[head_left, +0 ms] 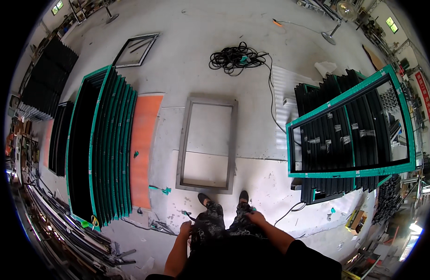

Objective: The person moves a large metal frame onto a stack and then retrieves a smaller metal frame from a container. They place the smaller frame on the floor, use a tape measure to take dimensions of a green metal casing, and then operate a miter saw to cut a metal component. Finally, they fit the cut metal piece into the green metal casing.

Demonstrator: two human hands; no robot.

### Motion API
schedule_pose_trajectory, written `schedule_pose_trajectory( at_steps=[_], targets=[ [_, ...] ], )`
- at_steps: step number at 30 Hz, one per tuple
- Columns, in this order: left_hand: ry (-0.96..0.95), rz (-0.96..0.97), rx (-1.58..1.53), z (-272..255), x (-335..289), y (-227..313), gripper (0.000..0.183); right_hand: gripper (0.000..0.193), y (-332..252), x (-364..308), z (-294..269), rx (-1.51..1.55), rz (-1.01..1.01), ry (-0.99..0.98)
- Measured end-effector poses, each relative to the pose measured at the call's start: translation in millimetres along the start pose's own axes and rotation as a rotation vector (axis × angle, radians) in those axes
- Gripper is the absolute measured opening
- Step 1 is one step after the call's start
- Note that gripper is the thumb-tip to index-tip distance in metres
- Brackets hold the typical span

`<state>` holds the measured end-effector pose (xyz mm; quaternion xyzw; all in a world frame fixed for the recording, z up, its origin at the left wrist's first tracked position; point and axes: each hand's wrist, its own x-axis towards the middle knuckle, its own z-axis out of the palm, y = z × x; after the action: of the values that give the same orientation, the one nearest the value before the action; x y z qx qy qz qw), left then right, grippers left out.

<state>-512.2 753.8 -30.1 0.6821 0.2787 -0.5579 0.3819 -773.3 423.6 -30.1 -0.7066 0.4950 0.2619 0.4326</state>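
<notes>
My left hand [186,227] hangs beside my left thigh, its fingers too small and dark to read. A dark strip with a teal end [189,215] shows just beyond it; I cannot tell whether they touch. My right hand [255,217] is at my right leg, its fingers loosely stretched toward the patterned trousers, and I see nothing in it. In front of my shoes a bare grey metal frame [233,144], rectangular, lies flat on the floor, apart from both hands.
Teal-edged black frames [110,144] stand in a row at left by an orange sheet [147,149]. At right, a teal-taped frame [350,173] leans over more black frames [327,186]. Farther off lie a coiled black cable [238,58] and a smaller frame [142,60].
</notes>
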Motion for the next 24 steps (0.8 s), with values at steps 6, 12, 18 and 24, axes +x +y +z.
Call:
schedule_pose_trajectory(
  at_steps=[6,12,18,24],
  targets=[
    [-0.029,0.002,0.038,-27.2,-0.3,36.2,0.04,0.045,-59.6,-3.7,-27.9,0.086,-0.07,0.088],
    [0.046,0.036,-0.006,-35.9,-3.2,45.4,0.034,0.044,-36.0,16.7,-33.0,0.166,0.047,0.171],
    [0.106,0.081,0.033,-23.7,-6.8,38.2,0.024,0.041,-27.8,50.9,-67.0,0.222,0.039,0.178],
    [0.049,0.029,-0.01,35.3,-18.7,55.9,0.013,0.021,13.4,88.8,-104.6,0.558,0.06,0.064]
  ],
)
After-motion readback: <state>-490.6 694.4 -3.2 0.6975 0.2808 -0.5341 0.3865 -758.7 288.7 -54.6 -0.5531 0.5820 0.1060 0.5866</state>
